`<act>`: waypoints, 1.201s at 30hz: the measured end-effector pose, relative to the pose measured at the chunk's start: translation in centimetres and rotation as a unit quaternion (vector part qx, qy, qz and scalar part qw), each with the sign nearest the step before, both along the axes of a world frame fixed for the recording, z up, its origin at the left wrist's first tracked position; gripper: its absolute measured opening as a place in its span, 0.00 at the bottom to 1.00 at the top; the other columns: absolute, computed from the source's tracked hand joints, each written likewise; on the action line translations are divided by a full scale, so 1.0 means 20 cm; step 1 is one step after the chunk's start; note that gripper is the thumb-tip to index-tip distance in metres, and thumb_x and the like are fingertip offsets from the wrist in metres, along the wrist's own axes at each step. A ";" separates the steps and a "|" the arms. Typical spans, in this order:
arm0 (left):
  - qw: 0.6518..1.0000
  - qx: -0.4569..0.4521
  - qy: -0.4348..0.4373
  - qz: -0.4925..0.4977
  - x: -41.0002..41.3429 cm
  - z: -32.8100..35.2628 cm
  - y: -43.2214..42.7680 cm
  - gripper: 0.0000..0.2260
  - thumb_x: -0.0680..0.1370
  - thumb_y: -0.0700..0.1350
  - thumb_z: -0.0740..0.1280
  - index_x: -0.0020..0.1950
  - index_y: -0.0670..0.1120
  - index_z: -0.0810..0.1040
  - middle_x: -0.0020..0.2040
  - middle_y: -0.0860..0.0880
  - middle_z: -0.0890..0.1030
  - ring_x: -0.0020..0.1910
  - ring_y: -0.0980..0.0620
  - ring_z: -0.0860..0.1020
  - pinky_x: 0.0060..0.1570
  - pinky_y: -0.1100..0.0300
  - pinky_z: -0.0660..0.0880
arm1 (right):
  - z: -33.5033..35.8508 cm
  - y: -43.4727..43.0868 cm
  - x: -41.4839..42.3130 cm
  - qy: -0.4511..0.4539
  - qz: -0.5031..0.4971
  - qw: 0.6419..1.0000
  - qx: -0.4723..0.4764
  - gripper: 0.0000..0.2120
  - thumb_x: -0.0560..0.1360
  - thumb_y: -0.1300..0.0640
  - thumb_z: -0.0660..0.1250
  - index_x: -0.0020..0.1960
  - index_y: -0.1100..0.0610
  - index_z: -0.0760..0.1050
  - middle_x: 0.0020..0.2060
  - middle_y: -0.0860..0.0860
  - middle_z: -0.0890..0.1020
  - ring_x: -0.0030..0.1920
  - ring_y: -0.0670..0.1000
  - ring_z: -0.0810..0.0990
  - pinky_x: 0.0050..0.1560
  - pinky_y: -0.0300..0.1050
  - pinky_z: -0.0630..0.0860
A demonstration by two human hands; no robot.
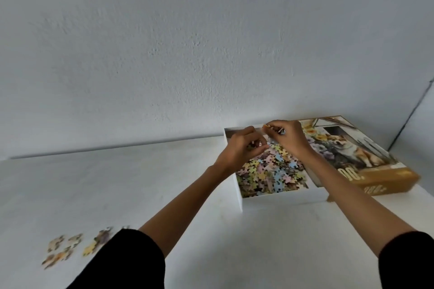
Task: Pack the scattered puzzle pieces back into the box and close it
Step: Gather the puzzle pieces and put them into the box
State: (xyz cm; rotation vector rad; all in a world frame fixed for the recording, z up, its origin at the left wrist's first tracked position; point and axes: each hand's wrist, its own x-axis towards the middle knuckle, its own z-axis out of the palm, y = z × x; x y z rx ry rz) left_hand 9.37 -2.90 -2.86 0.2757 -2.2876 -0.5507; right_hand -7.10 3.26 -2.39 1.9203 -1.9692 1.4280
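Pinching pieces over one box [242, 191]: left hand [242, 146], right hand [290, 137]; fingers clenched.

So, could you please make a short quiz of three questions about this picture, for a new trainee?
1. True or false: the lid already covers the white box.
2. Where do loose puzzle pieces remain?
A. on the table, lower left
B. on the lid
3. Fill in: both hands, left hand and right hand, are over the ____.

Key: 1 false; 2 A; 3 box.
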 end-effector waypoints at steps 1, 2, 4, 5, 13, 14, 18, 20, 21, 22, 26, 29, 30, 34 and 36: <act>1.000 -0.005 -0.004 -0.001 -0.04 -0.01 0.01 0.04 0.72 0.40 0.70 0.43 0.39 0.80 0.39 0.44 0.76 0.36 0.60 0.68 0.37 0.76 0.65 | -0.02 0.00 -0.03 0.000 -0.006 1.000 0.016 0.10 0.71 0.55 0.69 0.46 0.61 0.82 0.40 0.57 0.85 0.41 0.52 0.82 0.42 0.41 0.76; 1.000 -0.009 -0.012 -0.002 -0.09 -0.02 0.02 0.04 0.72 0.40 0.70 0.43 0.39 0.79 0.39 0.44 0.76 0.36 0.59 0.68 0.37 0.74 0.65 | -0.03 0.01 -0.06 -0.003 -0.019 0.999 0.034 0.11 0.72 0.53 0.68 0.47 0.60 0.82 0.41 0.56 0.85 0.41 0.53 0.82 0.43 0.47 0.76; 0.999 -0.014 -0.040 -0.004 -0.15 -0.05 0.03 0.05 0.73 0.42 0.69 0.44 0.40 0.79 0.42 0.44 0.77 0.36 0.55 0.71 0.36 0.68 0.66 | -0.07 0.02 -0.11 -0.008 -0.046 0.996 0.074 0.12 0.72 0.50 0.67 0.48 0.57 0.81 0.43 0.54 0.85 0.43 0.52 0.82 0.42 0.50 0.77; 0.998 -0.016 -0.060 -0.001 -0.17 -0.06 0.03 0.06 0.73 0.43 0.69 0.44 0.41 0.79 0.44 0.44 0.78 0.37 0.54 0.71 0.36 0.64 0.67 | -0.08 0.02 -0.13 -0.011 -0.053 0.994 0.091 0.12 0.72 0.49 0.67 0.48 0.55 0.81 0.43 0.53 0.85 0.43 0.52 0.81 0.42 0.50 0.76; 0.984 -0.086 -0.155 0.038 -0.16 -0.15 0.03 0.11 0.76 0.52 0.61 0.48 0.47 0.79 0.52 0.49 0.80 0.40 0.51 0.79 0.33 0.62 0.70 | -0.16 0.02 -0.19 -0.053 -0.029 0.991 0.117 0.12 0.74 0.49 0.64 0.48 0.55 0.81 0.44 0.51 0.83 0.38 0.42 0.76 0.37 0.35 0.68; 0.982 -0.095 -0.156 0.040 -0.15 -0.15 0.03 0.11 0.76 0.51 0.61 0.48 0.47 0.79 0.52 0.50 0.80 0.41 0.51 0.79 0.34 0.62 0.70 | -0.16 0.02 -0.19 -0.059 -0.024 0.991 0.120 0.11 0.74 0.49 0.64 0.47 0.53 0.81 0.44 0.50 0.83 0.38 0.39 0.75 0.37 0.35 0.67; 0.979 -0.117 -0.163 0.047 -0.13 -0.14 0.03 0.11 0.77 0.51 0.60 0.49 0.48 0.79 0.54 0.51 0.81 0.43 0.50 0.80 0.34 0.63 0.69 | -0.16 0.02 -0.18 -0.074 -0.018 0.990 0.121 0.10 0.75 0.50 0.63 0.45 0.52 0.81 0.43 0.50 0.84 0.41 0.43 0.79 0.40 0.40 0.72; 0.979 -0.116 -0.162 0.048 -0.11 -0.13 0.02 0.12 0.77 0.52 0.59 0.49 0.49 0.79 0.54 0.51 0.81 0.43 0.50 0.80 0.34 0.63 0.69 | -0.15 0.01 -0.17 -0.073 -0.024 0.990 0.118 0.10 0.75 0.50 0.63 0.46 0.53 0.82 0.43 0.50 0.84 0.43 0.48 0.80 0.41 0.43 0.73; 0.979 -0.116 -0.160 0.048 -0.10 -0.12 0.02 0.12 0.76 0.53 0.58 0.49 0.49 0.79 0.53 0.51 0.81 0.42 0.50 0.80 0.34 0.63 0.68 | -0.15 0.01 -0.16 -0.075 -0.025 0.990 0.114 0.10 0.75 0.50 0.63 0.46 0.54 0.82 0.42 0.51 0.84 0.42 0.49 0.80 0.41 0.43 0.73; 0.979 -0.115 -0.159 0.049 -0.08 -0.12 0.02 0.12 0.77 0.53 0.58 0.49 0.50 0.79 0.53 0.52 0.81 0.42 0.50 0.80 0.34 0.63 0.68 | -0.14 0.01 -0.14 -0.075 -0.025 0.991 0.107 0.10 0.75 0.51 0.63 0.46 0.54 0.82 0.42 0.51 0.84 0.42 0.49 0.80 0.41 0.42 0.72; 0.982 -0.099 -0.152 0.046 0.04 -0.08 0.00 0.09 0.77 0.52 0.60 0.50 0.52 0.79 0.52 0.52 0.81 0.42 0.51 0.81 0.33 0.61 0.72 | -0.09 0.02 -0.03 -0.071 -0.022 0.993 0.088 0.09 0.75 0.54 0.64 0.47 0.56 0.82 0.41 0.52 0.83 0.42 0.50 0.79 0.43 0.43 0.72; 0.986 -0.085 -0.139 0.039 0.19 -0.05 -0.01 0.08 0.77 0.50 0.62 0.50 0.51 0.79 0.50 0.51 0.81 0.43 0.53 0.81 0.36 0.59 0.75 | -0.07 0.01 0.12 -0.081 -0.002 0.994 0.071 0.09 0.75 0.56 0.64 0.47 0.57 0.81 0.43 0.53 0.84 0.44 0.51 0.80 0.43 0.43 0.74; 0.986 -0.081 -0.138 0.040 0.25 -0.05 -0.02 0.08 0.77 0.50 0.62 0.50 0.50 0.79 0.50 0.52 0.81 0.44 0.54 0.80 0.36 0.59 0.75 | -0.06 0.01 0.17 -0.079 -0.002 0.995 0.067 0.09 0.75 0.55 0.64 0.48 0.57 0.81 0.43 0.53 0.84 0.44 0.52 0.81 0.43 0.46 0.75; 0.989 -0.041 -0.126 0.071 0.52 -0.05 -0.04 0.08 0.76 0.49 0.61 0.49 0.52 0.79 0.50 0.55 0.81 0.44 0.58 0.80 0.42 0.56 0.78 | -0.05 -0.02 0.43 -0.074 0.008 0.996 0.048 0.08 0.75 0.57 0.64 0.46 0.58 0.81 0.42 0.53 0.85 0.43 0.51 0.81 0.44 0.49 0.77; 0.987 -0.014 -0.124 0.098 0.70 -0.05 -0.05 0.06 0.76 0.48 0.62 0.49 0.52 0.79 0.49 0.56 0.80 0.44 0.60 0.79 0.44 0.56 0.78 | -0.05 -0.04 0.60 -0.075 0.027 0.996 0.044 0.08 0.75 0.57 0.64 0.44 0.57 0.81 0.41 0.52 0.85 0.43 0.50 0.82 0.43 0.46 0.76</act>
